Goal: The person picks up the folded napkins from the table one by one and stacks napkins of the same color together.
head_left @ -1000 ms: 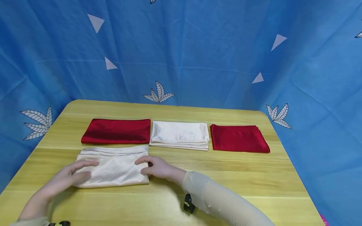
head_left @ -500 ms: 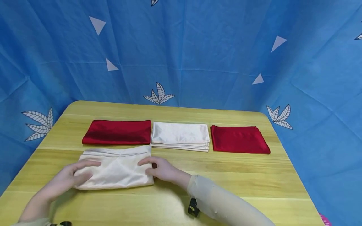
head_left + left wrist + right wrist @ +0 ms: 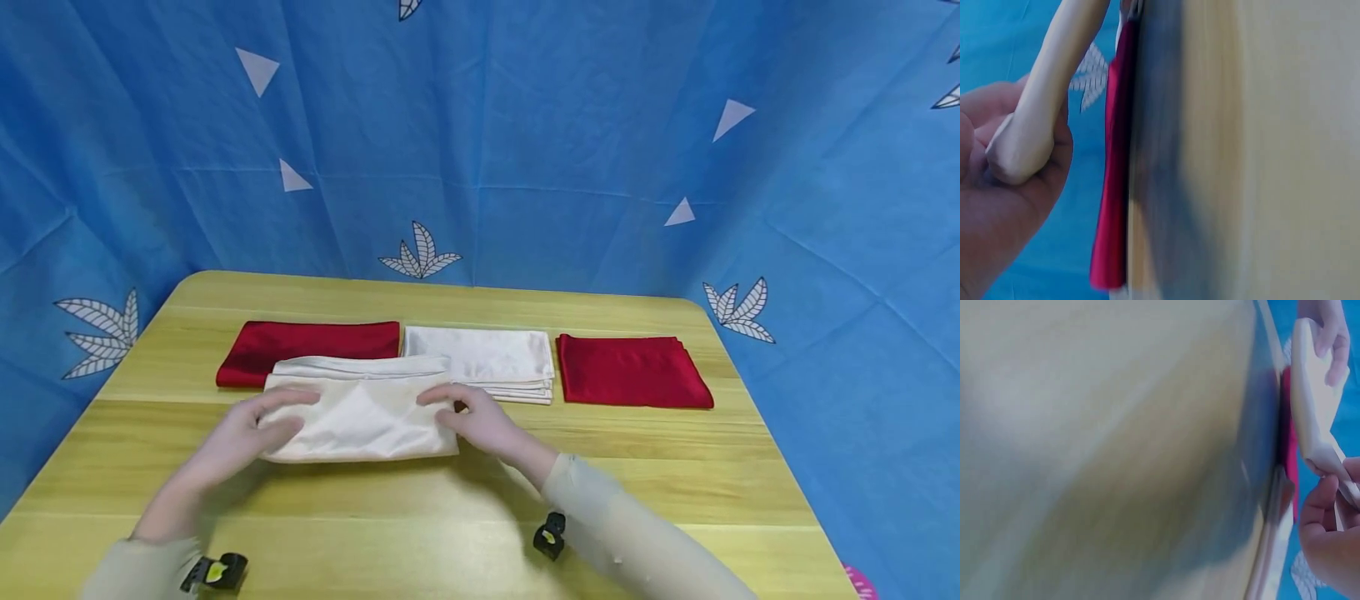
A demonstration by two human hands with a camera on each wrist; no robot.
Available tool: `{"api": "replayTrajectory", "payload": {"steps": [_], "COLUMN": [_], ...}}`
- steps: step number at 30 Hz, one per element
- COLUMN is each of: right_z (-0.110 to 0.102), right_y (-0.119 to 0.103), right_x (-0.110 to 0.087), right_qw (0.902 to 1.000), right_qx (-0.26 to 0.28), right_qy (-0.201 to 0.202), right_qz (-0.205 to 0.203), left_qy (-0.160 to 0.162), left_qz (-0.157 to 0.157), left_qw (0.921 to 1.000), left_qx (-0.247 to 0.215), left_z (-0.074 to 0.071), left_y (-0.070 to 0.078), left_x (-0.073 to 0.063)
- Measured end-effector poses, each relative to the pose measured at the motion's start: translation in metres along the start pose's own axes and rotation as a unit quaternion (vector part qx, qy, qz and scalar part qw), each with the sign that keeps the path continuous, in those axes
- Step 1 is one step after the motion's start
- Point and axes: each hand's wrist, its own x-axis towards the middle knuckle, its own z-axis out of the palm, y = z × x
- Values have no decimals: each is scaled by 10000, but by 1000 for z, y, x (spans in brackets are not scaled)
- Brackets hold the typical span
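A folded white satin cloth [image 3: 363,421] hangs level above the table, its shadow below. In the head view my left hand [image 3: 238,435] grips its left end, fingers on top; the left wrist view shows the palm of that hand [image 3: 1013,215] wrapped round the cloth's end [image 3: 1029,140]. At the other end, my right hand [image 3: 483,421] pinches the right edge, and in the right wrist view its thumb and fingers [image 3: 1321,497] close on a corner. The cloth partly covers a folded red cloth [image 3: 315,340] and the left part of another folded white cloth [image 3: 480,354] behind it.
A second folded red cloth [image 3: 633,372] lies at the right of the back row. The wooden table [image 3: 390,533] has rounded back corners. A blue patterned curtain [image 3: 480,125] stands behind it and along its sides.
Both hands have lifted the white cloth off the table and carried it right and away from me, until it overlaps the back row in view. The other cloths have stayed in place.
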Motion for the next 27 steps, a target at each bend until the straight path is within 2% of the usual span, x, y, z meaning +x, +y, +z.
{"api": "replayTrajectory", "payload": {"steps": [4,10,17,27], "right_z": [-18,-45,-74,-103], "right_y": [6,16,23,30], "right_x": [-2,-2,-3,-1], "right_qw": [9994,9962,9935,9871], "right_qx": [57,71,-48,-296], "right_qy": [305,791,1030,1242], "right_qz": [122,357,483,967], "left_qy": [112,274,311,267], "left_qz": [-16,-309,-560,-712], "left_qw": [9994,9965,9922,9929], "left_qx": [-317,-722,-1072,-918], "left_z": [15,35,55,73], "left_y": [9,23,31,40], "left_x": [20,51,83,123]}}
